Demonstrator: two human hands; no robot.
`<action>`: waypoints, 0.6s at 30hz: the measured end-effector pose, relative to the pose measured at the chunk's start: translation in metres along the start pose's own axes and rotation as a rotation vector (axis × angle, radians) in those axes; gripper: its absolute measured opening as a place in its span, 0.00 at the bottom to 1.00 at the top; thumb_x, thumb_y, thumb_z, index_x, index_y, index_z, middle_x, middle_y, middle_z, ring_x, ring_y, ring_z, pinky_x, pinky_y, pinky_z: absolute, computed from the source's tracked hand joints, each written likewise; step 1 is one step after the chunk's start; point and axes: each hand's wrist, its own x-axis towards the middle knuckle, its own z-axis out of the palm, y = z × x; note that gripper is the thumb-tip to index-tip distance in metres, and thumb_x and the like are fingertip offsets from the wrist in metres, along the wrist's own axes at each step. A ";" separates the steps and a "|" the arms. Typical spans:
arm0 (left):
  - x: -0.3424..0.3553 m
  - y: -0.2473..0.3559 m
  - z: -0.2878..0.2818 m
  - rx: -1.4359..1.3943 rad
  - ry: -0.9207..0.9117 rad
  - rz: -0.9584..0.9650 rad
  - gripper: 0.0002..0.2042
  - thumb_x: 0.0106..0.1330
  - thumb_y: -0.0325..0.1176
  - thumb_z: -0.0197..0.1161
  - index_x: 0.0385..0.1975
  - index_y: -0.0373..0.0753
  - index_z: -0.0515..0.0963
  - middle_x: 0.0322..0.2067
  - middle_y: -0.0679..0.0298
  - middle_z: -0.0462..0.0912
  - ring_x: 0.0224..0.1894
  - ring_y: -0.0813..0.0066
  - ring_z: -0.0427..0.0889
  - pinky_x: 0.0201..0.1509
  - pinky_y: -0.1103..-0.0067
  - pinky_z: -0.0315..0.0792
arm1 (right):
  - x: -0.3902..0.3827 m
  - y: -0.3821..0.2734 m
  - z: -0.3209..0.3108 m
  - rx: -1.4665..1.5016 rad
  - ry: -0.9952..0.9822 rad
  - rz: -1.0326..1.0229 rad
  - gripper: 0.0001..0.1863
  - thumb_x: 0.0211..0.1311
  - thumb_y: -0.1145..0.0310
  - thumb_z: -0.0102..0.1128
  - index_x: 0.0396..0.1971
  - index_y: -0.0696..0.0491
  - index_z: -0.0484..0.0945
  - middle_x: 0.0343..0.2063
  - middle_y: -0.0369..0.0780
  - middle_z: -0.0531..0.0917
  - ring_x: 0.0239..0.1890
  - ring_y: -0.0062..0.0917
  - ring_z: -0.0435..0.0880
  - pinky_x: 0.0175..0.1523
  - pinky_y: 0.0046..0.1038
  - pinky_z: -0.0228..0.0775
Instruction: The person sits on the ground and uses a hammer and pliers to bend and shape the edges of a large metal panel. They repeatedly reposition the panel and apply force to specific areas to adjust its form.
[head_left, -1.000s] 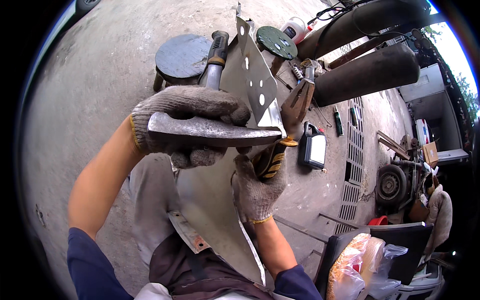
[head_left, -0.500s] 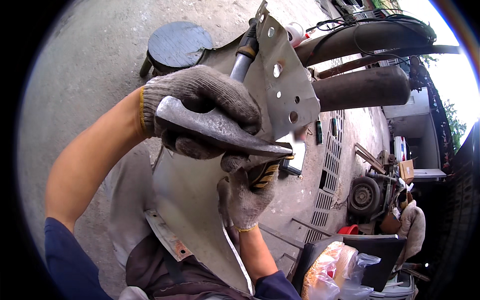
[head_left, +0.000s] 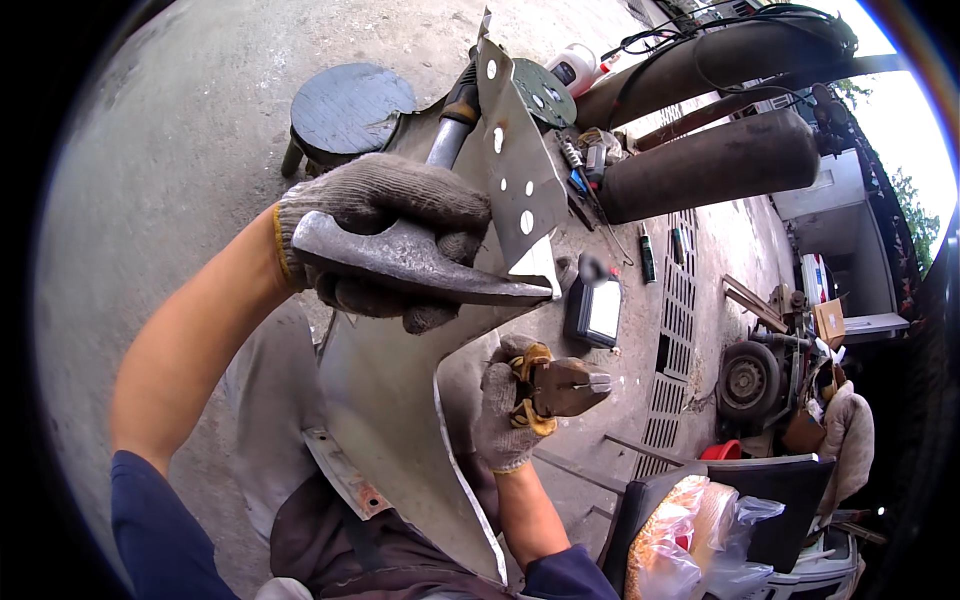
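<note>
My gloved left hand [head_left: 395, 215] is closed around a steel hammer [head_left: 400, 262] near its head, and the grip end of the handle points away from me. The hammer's tapered tip lies against the edge of a pale, bent sheet-metal panel [head_left: 395, 365], which rests across my lap. The panel's far flange [head_left: 515, 165] has several round holes. To the right of the panel's near edge, my gloved right hand [head_left: 505, 415] grips pliers [head_left: 570, 388] with yellow-and-black handles. Their jaws point right, apart from the panel, and look closed.
A round stool [head_left: 352, 105] stands at the far left. Dark gas cylinders [head_left: 710, 165] lie at the far right. A black bottle [head_left: 597, 305] stands beside a floor drain grate [head_left: 665, 390]. Nearer right are a small wheel [head_left: 750, 380] and a clear plastic bag [head_left: 690, 540].
My right hand has drawn the pliers away from the panel's edge, down and to the right. The hammer and the panel's far flange have shifted slightly left in view.
</note>
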 end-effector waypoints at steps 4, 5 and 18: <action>-0.002 -0.001 -0.001 0.023 0.011 0.018 0.17 0.73 0.41 0.49 0.28 0.35 0.76 0.20 0.41 0.79 0.09 0.67 0.72 0.08 0.80 0.64 | 0.010 -0.011 0.007 -0.188 -0.098 0.028 0.22 0.64 0.68 0.62 0.56 0.57 0.70 0.36 0.37 0.80 0.39 0.23 0.79 0.45 0.23 0.72; -0.002 0.000 0.001 0.021 0.048 0.009 0.17 0.73 0.41 0.49 0.27 0.36 0.76 0.20 0.41 0.79 0.09 0.67 0.73 0.08 0.80 0.64 | 0.003 -0.006 0.005 -0.072 -0.056 0.092 0.20 0.65 0.63 0.61 0.52 0.57 0.72 0.34 0.36 0.78 0.35 0.20 0.77 0.39 0.21 0.69; 0.002 -0.003 -0.002 -0.017 -0.079 0.083 0.16 0.72 0.40 0.51 0.25 0.35 0.74 0.17 0.50 0.75 0.18 0.59 0.79 0.14 0.76 0.67 | 0.015 -0.022 0.010 -0.162 -0.117 0.023 0.14 0.69 0.62 0.55 0.43 0.57 0.73 0.27 0.34 0.74 0.27 0.18 0.72 0.32 0.20 0.65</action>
